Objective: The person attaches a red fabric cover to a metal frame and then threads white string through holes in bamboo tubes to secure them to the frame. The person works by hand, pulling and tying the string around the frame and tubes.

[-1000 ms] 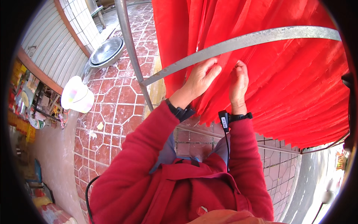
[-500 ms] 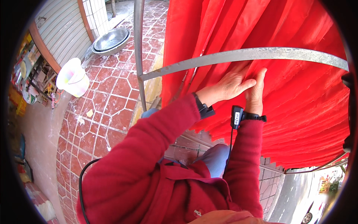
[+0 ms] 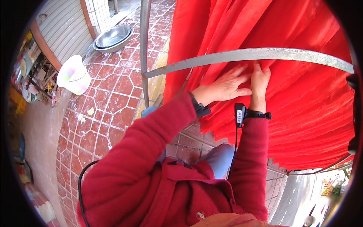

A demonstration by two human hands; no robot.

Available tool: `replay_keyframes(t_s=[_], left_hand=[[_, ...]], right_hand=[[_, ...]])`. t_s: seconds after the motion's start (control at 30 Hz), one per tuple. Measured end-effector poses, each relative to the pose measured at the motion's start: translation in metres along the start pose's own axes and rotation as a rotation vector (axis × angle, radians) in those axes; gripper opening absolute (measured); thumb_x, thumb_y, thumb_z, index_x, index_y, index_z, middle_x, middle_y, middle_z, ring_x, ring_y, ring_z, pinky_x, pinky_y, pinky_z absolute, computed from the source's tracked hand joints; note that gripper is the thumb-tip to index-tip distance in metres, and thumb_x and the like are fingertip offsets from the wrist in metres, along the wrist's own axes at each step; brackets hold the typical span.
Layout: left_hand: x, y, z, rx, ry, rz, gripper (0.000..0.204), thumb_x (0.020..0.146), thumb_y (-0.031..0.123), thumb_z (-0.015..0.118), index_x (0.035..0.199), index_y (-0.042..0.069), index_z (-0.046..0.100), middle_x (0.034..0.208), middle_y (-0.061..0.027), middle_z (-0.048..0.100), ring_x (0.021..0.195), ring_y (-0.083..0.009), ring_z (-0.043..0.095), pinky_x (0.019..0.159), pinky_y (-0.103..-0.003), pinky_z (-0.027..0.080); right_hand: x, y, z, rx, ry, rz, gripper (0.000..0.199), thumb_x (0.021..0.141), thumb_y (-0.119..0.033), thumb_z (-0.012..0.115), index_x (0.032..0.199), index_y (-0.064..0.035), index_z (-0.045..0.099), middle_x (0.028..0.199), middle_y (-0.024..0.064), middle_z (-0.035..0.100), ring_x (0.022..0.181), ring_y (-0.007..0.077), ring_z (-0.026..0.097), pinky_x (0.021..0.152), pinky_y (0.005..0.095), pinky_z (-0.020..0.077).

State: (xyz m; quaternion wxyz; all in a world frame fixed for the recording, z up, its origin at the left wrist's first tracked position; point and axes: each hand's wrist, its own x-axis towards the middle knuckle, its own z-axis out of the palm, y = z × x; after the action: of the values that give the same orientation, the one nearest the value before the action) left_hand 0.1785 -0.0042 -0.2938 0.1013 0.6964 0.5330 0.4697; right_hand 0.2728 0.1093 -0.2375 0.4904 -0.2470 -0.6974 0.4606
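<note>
A large sheet of pleated red cloth hangs in folds from a grey metal frame. My left hand lies against the folds just below the curved bar, its fingers stretched out and apart. Close to its right, my right hand has its fingers bent around a fold of the cloth, with the fingertips partly hidden by the fabric. Both wrists wear black bands, and a small black device with a cable sits by the right one.
An upright metal post stands left of the cloth. On the red tiled floor are a white bucket and nested metal basins. A roller shutter and cluttered shelves line the left. A road shows at lower right.
My left hand has drawn slightly left and its fingers have spread, parting from the right hand. The right hand's fingers have bent onto a cloth fold.
</note>
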Motion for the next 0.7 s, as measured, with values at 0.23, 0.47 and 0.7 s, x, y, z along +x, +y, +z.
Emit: replay_keyframes(t_s=[0.23,0.47,0.7], left_hand=[[-0.059,0.009,-0.01,-0.092,0.59,-0.011,0.035,0.096,0.013,0.066,0.129,0.006,0.063,0.129,-0.0151,0.064,0.123,-0.0297,0.061,0.102,-0.038,0.049],[-0.086,-0.011,-0.025,-0.057,0.879,-0.094,0.035,0.095,0.006,0.067,0.128,0.001,0.058,0.128,-0.0141,0.062,0.118,-0.0225,0.061,0.092,-0.032,0.052],[-0.074,-0.013,-0.017,0.073,0.772,-0.025,0.048,0.092,0.012,0.071,0.134,-0.003,0.054,0.135,-0.0235,0.057,0.128,-0.0372,0.054,0.105,-0.041,0.046]], right_hand=[[0.01,0.026,-0.013,0.191,0.204,-0.04,0.025,0.103,-0.012,0.056,0.12,0.0042,0.062,0.111,0.0066,0.067,0.094,0.0141,0.059,0.083,0.0291,0.0479],[-0.003,0.022,-0.012,0.191,0.084,-0.015,0.028,0.103,-0.017,0.057,0.121,0.0046,0.063,0.113,0.0077,0.067,0.097,0.0148,0.06,0.085,0.0302,0.0482],[-0.013,0.009,0.002,0.121,0.038,0.083,0.032,0.104,-0.021,0.057,0.123,0.0041,0.062,0.117,0.0091,0.067,0.102,0.0159,0.06,0.089,0.0307,0.0483]])
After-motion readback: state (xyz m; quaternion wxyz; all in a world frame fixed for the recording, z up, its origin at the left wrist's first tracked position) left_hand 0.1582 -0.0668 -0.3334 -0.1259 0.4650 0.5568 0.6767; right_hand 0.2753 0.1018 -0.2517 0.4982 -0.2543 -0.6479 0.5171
